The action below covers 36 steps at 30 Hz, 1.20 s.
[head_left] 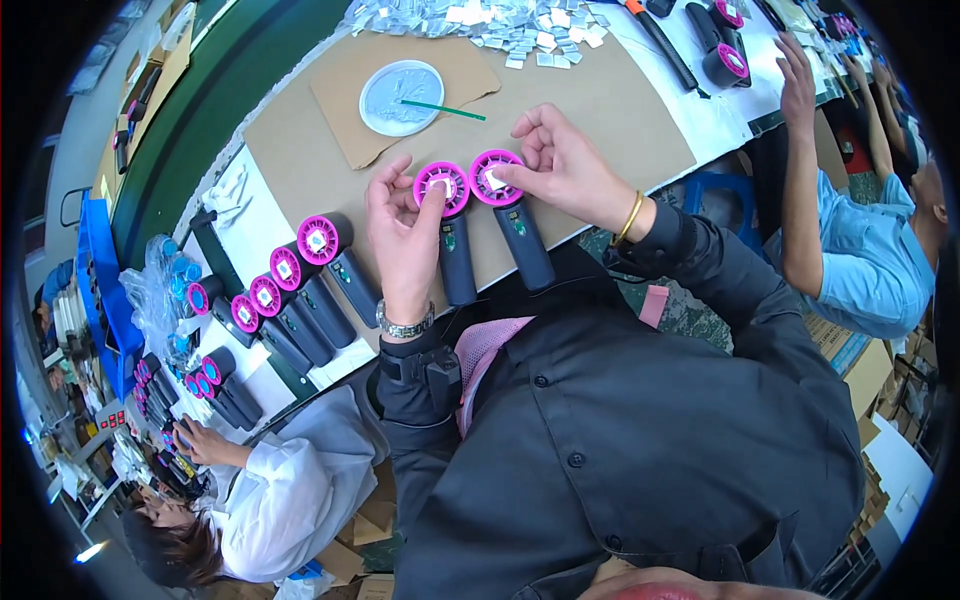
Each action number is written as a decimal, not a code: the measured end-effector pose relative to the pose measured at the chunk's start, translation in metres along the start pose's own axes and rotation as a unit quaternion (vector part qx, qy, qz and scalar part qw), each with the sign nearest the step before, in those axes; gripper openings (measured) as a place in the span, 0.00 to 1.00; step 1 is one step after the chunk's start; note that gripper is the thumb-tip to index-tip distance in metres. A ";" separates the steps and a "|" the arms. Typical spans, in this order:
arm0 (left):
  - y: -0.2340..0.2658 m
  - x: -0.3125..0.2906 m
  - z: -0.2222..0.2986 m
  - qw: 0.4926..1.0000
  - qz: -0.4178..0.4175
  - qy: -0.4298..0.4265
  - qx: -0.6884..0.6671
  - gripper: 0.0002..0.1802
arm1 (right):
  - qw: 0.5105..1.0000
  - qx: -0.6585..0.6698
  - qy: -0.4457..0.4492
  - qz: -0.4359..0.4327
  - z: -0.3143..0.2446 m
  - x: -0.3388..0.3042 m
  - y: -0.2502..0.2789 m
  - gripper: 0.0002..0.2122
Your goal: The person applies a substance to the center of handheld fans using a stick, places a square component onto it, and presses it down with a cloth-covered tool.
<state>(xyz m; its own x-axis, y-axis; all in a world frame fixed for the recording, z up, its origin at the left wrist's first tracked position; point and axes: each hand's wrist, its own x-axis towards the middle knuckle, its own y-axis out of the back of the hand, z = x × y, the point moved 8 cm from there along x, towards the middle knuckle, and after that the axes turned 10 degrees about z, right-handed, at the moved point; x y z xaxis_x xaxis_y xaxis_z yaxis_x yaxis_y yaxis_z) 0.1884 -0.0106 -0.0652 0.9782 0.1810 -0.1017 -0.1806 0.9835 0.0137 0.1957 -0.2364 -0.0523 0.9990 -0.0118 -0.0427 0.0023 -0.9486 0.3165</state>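
Two dark handheld fans lie side by side on the brown cardboard sheet [610, 130], their round heads rimmed in bright pink. On the left fan [458, 262], the thumb of my left hand [400, 235] presses a small white square at the hub. Its other fingers are loosely bent beside the head, apart from the thumb. My right hand [575, 170] has its thumb on the white square in the middle of the right fan [525, 250]. The remaining fingers curl above that fan's head without wrapping round it. Small green parts show on both fan bodies.
More pink-rimmed fans [318, 240] stand in a row to the left. A white lid-like dish [395, 115] with a green stick [450, 109] lies ahead, before a pile of small clear squares [500, 28]. Co-workers sit at left [290, 490] and right [850, 240].
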 end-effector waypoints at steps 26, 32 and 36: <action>-0.014 -0.053 0.091 0.889 0.088 -0.346 0.286 0.26 | 0.967 -0.163 0.192 0.031 -0.048 0.073 0.034 0.15; -0.040 -0.055 0.083 0.870 0.016 -0.335 0.362 0.40 | 0.949 -0.264 0.166 -0.044 -0.044 0.093 -0.014 0.16; -0.047 -0.052 0.076 0.864 0.009 -0.328 0.382 0.40 | 0.953 -0.228 0.197 -0.041 -0.046 0.096 -0.015 0.12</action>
<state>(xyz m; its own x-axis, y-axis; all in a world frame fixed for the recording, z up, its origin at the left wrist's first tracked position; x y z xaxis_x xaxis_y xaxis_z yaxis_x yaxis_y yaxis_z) 0.1540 -0.0657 0.0155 0.8688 -0.0857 0.4876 -0.3218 0.6508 0.6877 0.2936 -0.2087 -0.0172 0.9338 0.2610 0.2446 0.0106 -0.7037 0.7104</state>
